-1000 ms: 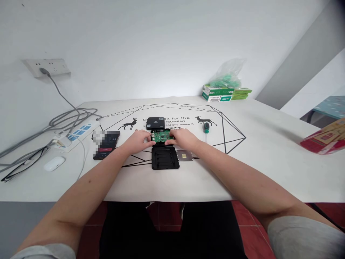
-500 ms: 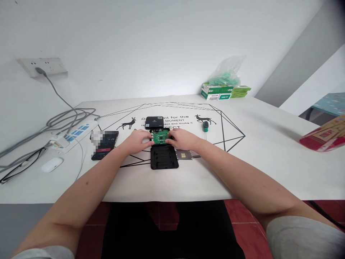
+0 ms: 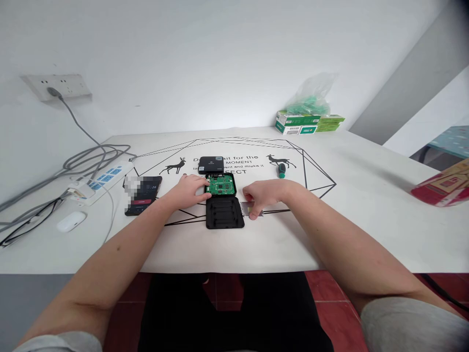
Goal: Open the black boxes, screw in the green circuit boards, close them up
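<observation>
While your left hand (image 3: 188,191) rests against the left side of the square black plastic case (image 3: 235,187), its thumb and fingers stand apart with the tips at the rim, closed around nothing; inside that case lies the green circuit board (image 3: 222,185), midway between the bench's far and near edges. Your right hand (image 3: 262,195) is partly curled, its thumb over the thin silver metal plate (image 3: 245,209); whether it has a grip on the plate, you cannot tell from here. The ribbed black plastic cover (image 3: 224,213) lies just on the near-edge side of the case, with the plate beside it; a closed black box (image 3: 211,165) sits on the far-edge side of the case; toward the bench's right edge from that box lies the green-and-black screwdriver handle (image 3: 282,170). Toward the left edge you have a dark phone (image 3: 152,195), a white power strip (image 3: 110,178) and a small white rounded case (image 3: 71,221); green-and-white cardboard boxes (image 3: 297,121) stand at the far edge.
</observation>
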Demonstrator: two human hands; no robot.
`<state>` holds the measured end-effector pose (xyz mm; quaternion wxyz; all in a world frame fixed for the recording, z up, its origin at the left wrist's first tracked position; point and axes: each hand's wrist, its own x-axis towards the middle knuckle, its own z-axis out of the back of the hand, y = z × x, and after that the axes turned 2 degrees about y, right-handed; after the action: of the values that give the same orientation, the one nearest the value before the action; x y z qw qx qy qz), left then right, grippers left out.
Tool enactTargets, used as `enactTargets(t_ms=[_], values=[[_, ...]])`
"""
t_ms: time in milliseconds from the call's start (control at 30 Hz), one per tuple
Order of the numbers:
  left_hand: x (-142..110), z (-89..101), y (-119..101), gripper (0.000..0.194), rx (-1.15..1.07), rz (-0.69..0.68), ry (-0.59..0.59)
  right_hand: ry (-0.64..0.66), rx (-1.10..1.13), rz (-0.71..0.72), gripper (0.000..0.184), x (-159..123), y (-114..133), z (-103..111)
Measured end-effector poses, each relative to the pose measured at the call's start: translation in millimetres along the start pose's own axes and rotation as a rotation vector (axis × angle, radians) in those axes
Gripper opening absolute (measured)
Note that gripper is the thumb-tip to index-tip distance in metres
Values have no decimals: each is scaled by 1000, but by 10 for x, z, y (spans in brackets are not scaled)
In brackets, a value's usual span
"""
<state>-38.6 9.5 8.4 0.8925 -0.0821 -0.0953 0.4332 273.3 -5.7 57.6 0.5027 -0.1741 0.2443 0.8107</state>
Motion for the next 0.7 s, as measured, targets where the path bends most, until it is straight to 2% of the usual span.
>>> enactTargets(t_ms=[233,367,533,700], values=[[15,-32,10,41,-29,21,-25,10,43,16,43,-33,78,-14],[-8,-14,-1,52,-72,7,-24,-22,70,8,41,-81,94,-12],[-76,37,-61,87,-142,-17,141,-23,29,45,44,-114,88,-14],[-98,39,-92,95,-155,-29,231,-71,-34,139,32,-120,96,-13]])
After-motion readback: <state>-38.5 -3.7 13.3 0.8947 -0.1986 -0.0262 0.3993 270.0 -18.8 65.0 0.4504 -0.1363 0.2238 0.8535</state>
